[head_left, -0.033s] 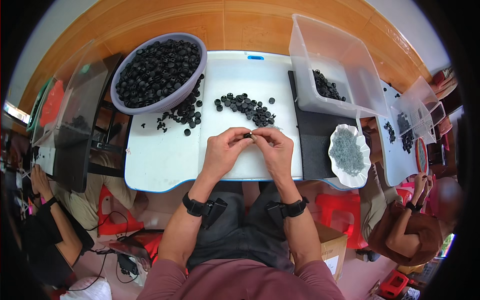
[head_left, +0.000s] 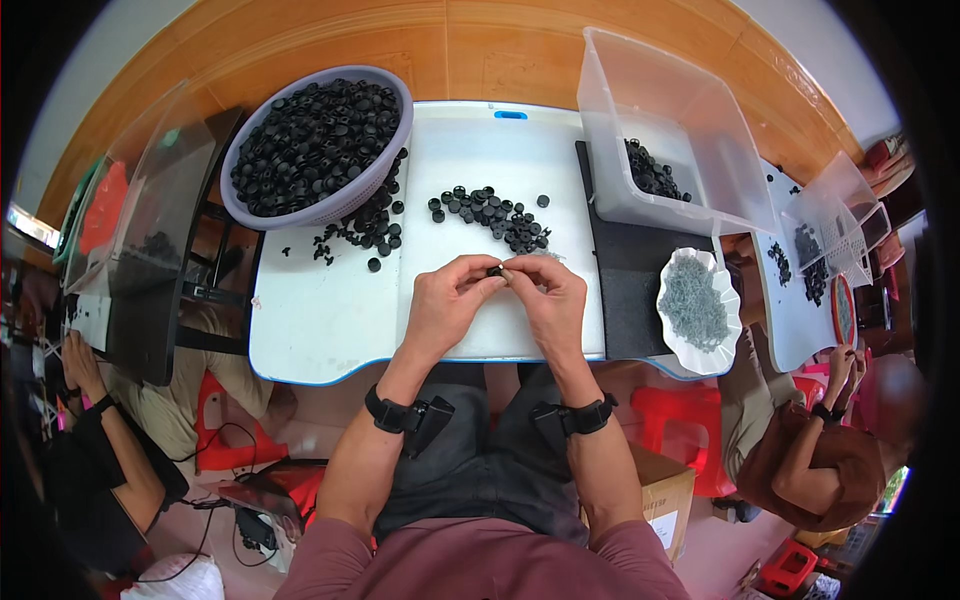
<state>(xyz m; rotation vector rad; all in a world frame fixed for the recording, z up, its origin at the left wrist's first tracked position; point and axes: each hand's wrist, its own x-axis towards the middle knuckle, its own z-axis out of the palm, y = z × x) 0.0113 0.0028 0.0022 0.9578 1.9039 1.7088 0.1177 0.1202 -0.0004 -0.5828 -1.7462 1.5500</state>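
Wood panelling (head_left: 500,60) backs a white table (head_left: 320,315) edged in blue. Between a lilac basket (head_left: 330,209) heaped with black caps and a black mat (head_left: 640,290), the left hand (head_left: 442,305) and right hand (head_left: 552,302) meet, fingertips pinched on a small black part (head_left: 494,271), just nearer than a loose cap pile (head_left: 490,210). White tabletop runs beneath them to the front edge and leftward to its rounded corner.

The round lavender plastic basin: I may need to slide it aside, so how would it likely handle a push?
The basin would probably feel heavy, being heaped with small round black parts. Some might spill, since the heap reaches near the rim. The loose black parts beside its base could roll or get dragged along.
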